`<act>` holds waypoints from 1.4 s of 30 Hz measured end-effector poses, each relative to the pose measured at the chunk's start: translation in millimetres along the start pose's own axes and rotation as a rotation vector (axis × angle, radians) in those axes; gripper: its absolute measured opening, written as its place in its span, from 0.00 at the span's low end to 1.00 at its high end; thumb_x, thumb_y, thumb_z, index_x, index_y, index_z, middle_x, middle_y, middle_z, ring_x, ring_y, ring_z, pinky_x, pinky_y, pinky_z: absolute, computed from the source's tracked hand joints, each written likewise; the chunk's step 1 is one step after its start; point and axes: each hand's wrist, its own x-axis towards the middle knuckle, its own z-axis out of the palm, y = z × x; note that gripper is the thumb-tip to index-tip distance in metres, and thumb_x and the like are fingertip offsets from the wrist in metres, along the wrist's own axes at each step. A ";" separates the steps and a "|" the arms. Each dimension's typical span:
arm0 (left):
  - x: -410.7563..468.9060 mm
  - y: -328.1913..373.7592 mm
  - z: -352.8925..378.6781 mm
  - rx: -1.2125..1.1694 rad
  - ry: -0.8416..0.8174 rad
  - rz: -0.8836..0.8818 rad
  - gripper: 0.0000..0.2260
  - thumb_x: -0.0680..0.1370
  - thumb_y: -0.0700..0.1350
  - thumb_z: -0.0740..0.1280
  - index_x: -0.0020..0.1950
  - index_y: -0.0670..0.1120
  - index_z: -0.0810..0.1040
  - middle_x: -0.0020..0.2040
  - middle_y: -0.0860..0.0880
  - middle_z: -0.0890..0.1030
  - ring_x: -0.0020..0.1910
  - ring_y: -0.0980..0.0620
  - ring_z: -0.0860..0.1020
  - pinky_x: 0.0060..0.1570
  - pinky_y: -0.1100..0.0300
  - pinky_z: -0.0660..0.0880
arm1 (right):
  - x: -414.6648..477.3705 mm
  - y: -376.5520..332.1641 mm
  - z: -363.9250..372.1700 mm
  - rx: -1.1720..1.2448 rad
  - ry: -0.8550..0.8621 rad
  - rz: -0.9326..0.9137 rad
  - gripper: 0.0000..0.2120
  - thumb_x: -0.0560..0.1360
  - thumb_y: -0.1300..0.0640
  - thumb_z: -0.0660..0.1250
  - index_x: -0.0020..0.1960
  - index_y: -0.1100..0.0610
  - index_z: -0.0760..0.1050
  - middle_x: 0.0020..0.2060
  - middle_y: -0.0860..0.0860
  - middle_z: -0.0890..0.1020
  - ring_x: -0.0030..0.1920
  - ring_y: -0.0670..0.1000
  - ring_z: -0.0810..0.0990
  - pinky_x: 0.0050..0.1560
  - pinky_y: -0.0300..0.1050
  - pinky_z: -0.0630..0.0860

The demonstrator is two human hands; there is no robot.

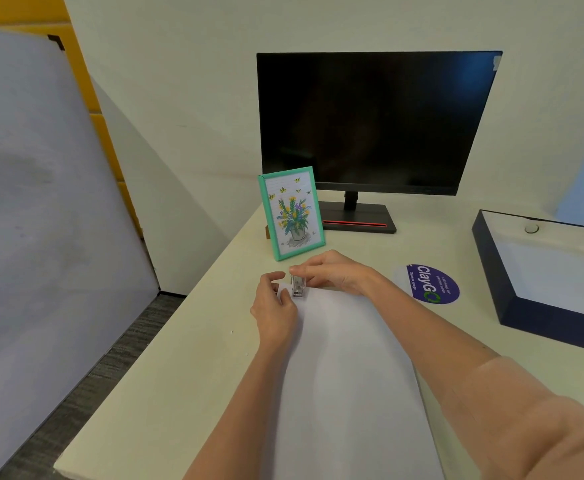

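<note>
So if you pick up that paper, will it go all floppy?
Probably floppy: the paper looks thin and lies flat on the desk. Likely light too. Lifted by the corner at the stapler, it would likely droop.

Clear glossy plastic stapler [298, 287], matt white paper [346, 358], smooth cream desk [179, 358], glossy black monitor [370, 123]

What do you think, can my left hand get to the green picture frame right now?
Probably yes: the picture frame stands just beyond the left hand with bare desk between them, though that hand would first have to let go of the paper.
</note>
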 end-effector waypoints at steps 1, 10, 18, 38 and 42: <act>0.1 0.4 0.0 -0.002 0.002 -0.003 0.13 0.77 0.35 0.60 0.58 0.47 0.73 0.47 0.46 0.76 0.51 0.45 0.73 0.60 0.45 0.69 | -0.1 -1.4 0.7 0.001 -0.015 0.000 0.22 0.67 0.46 0.75 0.54 0.61 0.81 0.46 0.54 0.83 0.47 0.49 0.81 0.60 0.46 0.76; 1.4 -2.5 0.3 0.009 -0.005 -0.004 0.12 0.77 0.34 0.60 0.58 0.46 0.73 0.49 0.40 0.78 0.52 0.42 0.75 0.54 0.49 0.70 | 0.6 -0.6 -1.8 0.015 -0.079 0.035 0.26 0.68 0.46 0.75 0.56 0.65 0.79 0.45 0.56 0.83 0.45 0.50 0.82 0.59 0.47 0.76; 1.2 -1.1 -0.3 0.011 -0.008 0.006 0.12 0.77 0.34 0.60 0.58 0.45 0.73 0.52 0.42 0.79 0.52 0.43 0.75 0.57 0.47 0.71 | 1.9 0.0 5.8 -0.033 0.027 -0.046 0.21 0.69 0.46 0.74 0.51 0.63 0.80 0.39 0.51 0.83 0.40 0.48 0.81 0.50 0.45 0.78; 3.0 -5.3 1.3 0.026 -0.001 0.023 0.10 0.77 0.34 0.60 0.56 0.44 0.73 0.51 0.39 0.78 0.52 0.40 0.75 0.56 0.44 0.71 | -3.2 -4.5 2.8 -0.059 -0.026 -0.047 0.23 0.68 0.50 0.77 0.56 0.63 0.79 0.48 0.55 0.82 0.49 0.47 0.81 0.54 0.39 0.78; 4.0 -7.1 2.5 0.022 -0.004 0.020 0.11 0.76 0.35 0.59 0.55 0.46 0.74 0.52 0.44 0.80 0.53 0.43 0.76 0.58 0.43 0.71 | -4.2 -1.9 2.7 -0.085 -0.006 -0.044 0.24 0.68 0.45 0.75 0.56 0.61 0.79 0.49 0.54 0.83 0.49 0.49 0.82 0.53 0.40 0.78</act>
